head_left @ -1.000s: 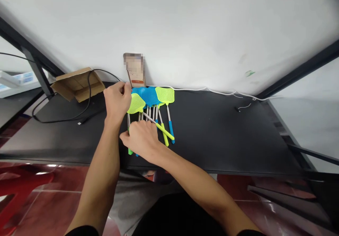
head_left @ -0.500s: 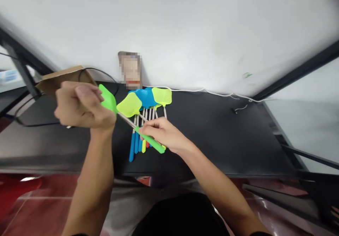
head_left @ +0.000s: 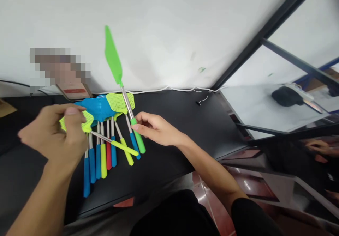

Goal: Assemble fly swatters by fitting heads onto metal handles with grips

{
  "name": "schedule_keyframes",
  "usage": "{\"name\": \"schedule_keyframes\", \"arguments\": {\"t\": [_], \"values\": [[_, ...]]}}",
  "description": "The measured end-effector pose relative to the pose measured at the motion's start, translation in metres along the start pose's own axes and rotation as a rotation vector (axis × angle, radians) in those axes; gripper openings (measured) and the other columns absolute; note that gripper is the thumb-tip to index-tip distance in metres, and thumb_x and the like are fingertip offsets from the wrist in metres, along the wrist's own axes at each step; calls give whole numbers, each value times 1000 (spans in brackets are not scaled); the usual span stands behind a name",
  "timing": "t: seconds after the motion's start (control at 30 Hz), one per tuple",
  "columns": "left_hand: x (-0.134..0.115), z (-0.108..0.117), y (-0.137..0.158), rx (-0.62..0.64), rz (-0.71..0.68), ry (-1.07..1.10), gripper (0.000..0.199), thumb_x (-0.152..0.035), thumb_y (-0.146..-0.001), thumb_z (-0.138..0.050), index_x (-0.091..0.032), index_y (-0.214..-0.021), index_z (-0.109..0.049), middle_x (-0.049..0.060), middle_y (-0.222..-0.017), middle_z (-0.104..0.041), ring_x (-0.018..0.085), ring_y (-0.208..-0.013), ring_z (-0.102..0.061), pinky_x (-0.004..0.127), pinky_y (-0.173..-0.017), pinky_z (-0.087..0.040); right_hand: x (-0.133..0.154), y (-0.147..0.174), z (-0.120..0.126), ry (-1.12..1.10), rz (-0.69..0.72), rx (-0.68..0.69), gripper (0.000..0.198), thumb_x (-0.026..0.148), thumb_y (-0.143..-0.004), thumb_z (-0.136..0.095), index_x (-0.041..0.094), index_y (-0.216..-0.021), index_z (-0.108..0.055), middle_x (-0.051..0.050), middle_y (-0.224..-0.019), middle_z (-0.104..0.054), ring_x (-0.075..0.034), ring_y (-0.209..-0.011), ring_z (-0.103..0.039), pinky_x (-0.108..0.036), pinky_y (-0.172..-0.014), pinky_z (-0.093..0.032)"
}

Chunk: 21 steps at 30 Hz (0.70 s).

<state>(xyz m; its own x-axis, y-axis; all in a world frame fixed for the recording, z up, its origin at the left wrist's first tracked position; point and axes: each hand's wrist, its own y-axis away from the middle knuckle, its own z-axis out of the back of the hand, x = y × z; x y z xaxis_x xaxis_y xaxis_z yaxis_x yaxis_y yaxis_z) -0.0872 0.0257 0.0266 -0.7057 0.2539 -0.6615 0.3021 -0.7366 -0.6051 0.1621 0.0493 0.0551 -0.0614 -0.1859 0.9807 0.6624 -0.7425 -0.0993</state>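
Note:
My right hand (head_left: 155, 128) grips the green handle of a green fly swatter (head_left: 113, 56) and holds it upright, its head raised in front of the white wall. My left hand (head_left: 57, 133) hovers at the left, its fingers half curled and holding nothing, just in front of a yellow-green swatter head (head_left: 86, 125). Below lies a pile of several fly swatters (head_left: 102, 137) on the black table (head_left: 174, 123), with blue and yellow-green heads and blue, yellow and red handles fanned toward me.
A phone (head_left: 72, 89) leans on the wall behind the pile. A white cable (head_left: 169, 88) runs along the table's back edge. A black metal frame (head_left: 265, 31) and a white surface with a dark object (head_left: 287, 96) are on the right.
My left hand let go of the green swatter's head and my right hand swung the swatter upright. The view turned to the right.

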Motion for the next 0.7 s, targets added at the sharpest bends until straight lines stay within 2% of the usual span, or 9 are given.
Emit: {"name": "schedule_keyframes", "arguments": {"t": [0.03,0.13,0.17,0.27,0.37,0.43,0.5,0.6,0.7], "values": [[-6,-5,1,-11,-37,-40,20,-32,-92,-56,-32,-103,-73,1,-93,-74,30,-92,-69,45,-86,-52,-3,-1,1,35,18,-12,30,47,-100,-58,21,-88,-50,6,-74,-46,-10,-65,-43,-23,-62,-36],[-19,-19,7,244,-131,10,19,-32,-96,-55,-32,-103,-73,-3,-85,-75,22,-79,-70,38,-75,-54,-13,-5,0,134,48,-37,24,40,-102,-55,23,-88,-44,6,-75,-48,-10,-67,-46,-23,-65,-38],[-21,-24,9,346,-169,52,22,-31,-98,-53,-31,-108,-72,-2,-90,-76,22,-81,-71,37,-77,-55,-16,-5,0,160,55,-56,22,37,-102,-54,23,-88,-43,6,-75,-48,-11,-67,-47,-23,-66,-39],[-23,-38,18,536,-372,56,29,-28,-99,-50,-25,-122,-68,8,-121,-72,28,-114,-67,44,-101,-51,-26,-4,2,215,84,-176,20,30,-101,-52,24,-85,-41,7,-74,-47,-11,-68,-47,-23,-67,-39],[-22,-48,25,775,-506,-30,33,-26,-100,-47,-20,-127,-66,12,-133,-67,32,-125,-59,51,-110,-43,-39,0,10,239,60,-273,20,29,-100,-51,24,-83,-42,6,-72,-44,-11,-67,-45,-24,-66,-39],[-21,-51,27,900,-556,-60,29,-27,-100,-47,-21,-113,-72,11,-122,-70,31,-115,-62,50,-106,-43,-46,1,17,235,27,-306,19,29,-100,-50,24,-83,-43,6,-70,-43,-11,-64,-44,-24,-64,-38],[-20,-51,25,960,-572,-84,27,-30,-100,-49,-22,-94,-74,10,-104,-72,28,-100,-64,46,-97,-45,-52,1,23,239,3,-333,19,28,-100,-50,23,-82,-44,6,-69,-43,-11,-63,-44,-24,-63,-38],[-17,-46,21,1004,-593,-128,35,-34,-100,-50,-22,-71,-67,6,-77,-65,24,-79,-60,42,-83,-45,-55,-2,27,256,-35,-363,21,25,-98,-52,23,-79,-43,6,-69,-44,-11,-63,-45,-24,-62,-38],[-15,-42,17,1032,-611,-170,43,-36,-101,-48,-22,-62,-58,4,-65,-57,22,-69,-55,39,-75,-43,-57,-5,26,251,-40,-382,21,24,-96,-52,23,-77,-43,5,-68,-44,-10,-62,-44,-25,-61,-36]]}}
